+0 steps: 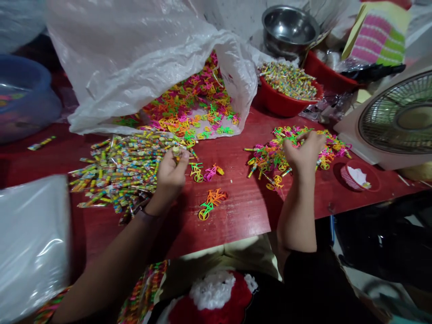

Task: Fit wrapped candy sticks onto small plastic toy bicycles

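Note:
My left hand (173, 173) is closed at the right edge of a heap of thin, colourful wrapped candy sticks (121, 166). Between its thumb and fingers shows the yellowish end of one such stick. My right hand (303, 153) reaches into a mixed pile of small plastic toy bicycles (276, 153) and a few wrapped sticks. Its fingertips are pinched together, and what they hold is hidden. Between the hands lie some loose bicycles: a green and yellow one (196, 173), a pink one (209, 173), and an orange and green group (211, 202).
A large white plastic bag (141, 67) lies open behind, full of plastic bicycles. A red bowl (286, 101) of wrapped sticks, a fan (398, 112) and a small red dish (354, 175) stand right. A blue tub (27, 103) and plastic-wrapped stack (33, 243) are left.

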A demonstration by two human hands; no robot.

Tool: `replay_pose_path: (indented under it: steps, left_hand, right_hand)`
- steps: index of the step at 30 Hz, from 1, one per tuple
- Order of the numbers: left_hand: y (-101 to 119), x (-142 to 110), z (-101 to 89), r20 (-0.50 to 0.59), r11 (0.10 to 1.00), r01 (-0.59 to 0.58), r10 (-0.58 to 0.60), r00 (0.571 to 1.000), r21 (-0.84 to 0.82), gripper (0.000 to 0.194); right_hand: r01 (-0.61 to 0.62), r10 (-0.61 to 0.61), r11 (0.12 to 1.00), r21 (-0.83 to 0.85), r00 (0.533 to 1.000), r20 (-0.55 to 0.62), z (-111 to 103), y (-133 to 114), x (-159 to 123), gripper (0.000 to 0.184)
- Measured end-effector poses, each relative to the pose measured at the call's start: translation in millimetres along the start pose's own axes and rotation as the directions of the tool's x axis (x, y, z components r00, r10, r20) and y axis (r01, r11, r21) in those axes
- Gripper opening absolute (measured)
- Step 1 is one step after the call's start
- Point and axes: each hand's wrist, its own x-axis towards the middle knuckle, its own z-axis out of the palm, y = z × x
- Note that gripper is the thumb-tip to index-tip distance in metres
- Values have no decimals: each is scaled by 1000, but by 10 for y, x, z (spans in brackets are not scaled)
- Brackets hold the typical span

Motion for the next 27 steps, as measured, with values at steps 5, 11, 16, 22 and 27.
replay_pose_path:
  steps: [5,11,16,22,27]
  left_hand:
    - [-97,64,15,26,981,48,-44,999,-185,38]
    - [-195,37,7,138,997,36,-26,990,-70,38]
    - [-242,-16,-1,236,994,-10,-15,972,105,29]
    - [-252,-149,125,419,989,-15,-48,907,145,26]
    - [-211,-191,164,409,998,24,-42,912,50,28]
  right_hand:
    - [84,-67,978,-193,993,95,689,10,207,32]
    - [147,-25,893,-425,959,281,1307,230,311,26]
    - [75,10,945,-319,966,258,1155,270,273,5]
    - [-134,132,900,415,991,32,1069,138,243,36]
    - [-193,157,795,576,981,112,1205,68,236,48]
